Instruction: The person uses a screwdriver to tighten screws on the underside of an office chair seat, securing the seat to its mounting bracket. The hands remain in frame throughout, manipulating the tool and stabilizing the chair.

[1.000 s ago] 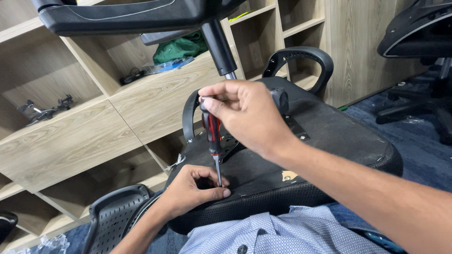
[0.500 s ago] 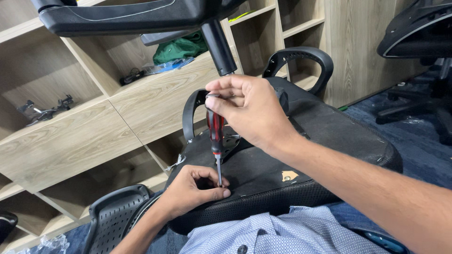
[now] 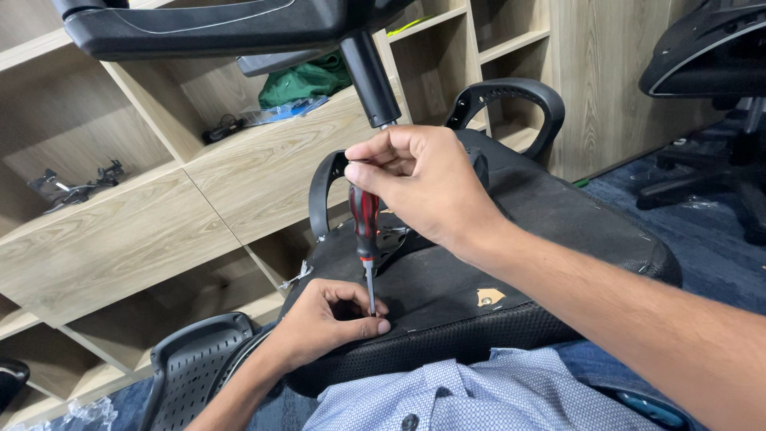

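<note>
Right hand (image 3: 423,187) is clamped on the top of the red-and-black screwdriver (image 3: 365,227), whose grip has shifted slightly over the last second while the tool stays upright. Left hand (image 3: 331,323), fingers closed together, pinches around the tip where it meets the underside of the upturned chair seat (image 3: 558,231), indicating turning under way. Armrest (image 3: 511,100), wooden shelving (image 3: 159,215) lie beyond.

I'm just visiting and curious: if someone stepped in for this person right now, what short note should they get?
Right hand: grips the top of the red-and-black screwdriver, held upright.
Left hand: fingers pinched round the screwdriver's tip, resting on the upturned chair seat.
Seat lies underside up across the person's lap, both armrests on.
Done: tip is placed on the seat underside.
Left: whether the screw is tight cannot be seen.
</note>
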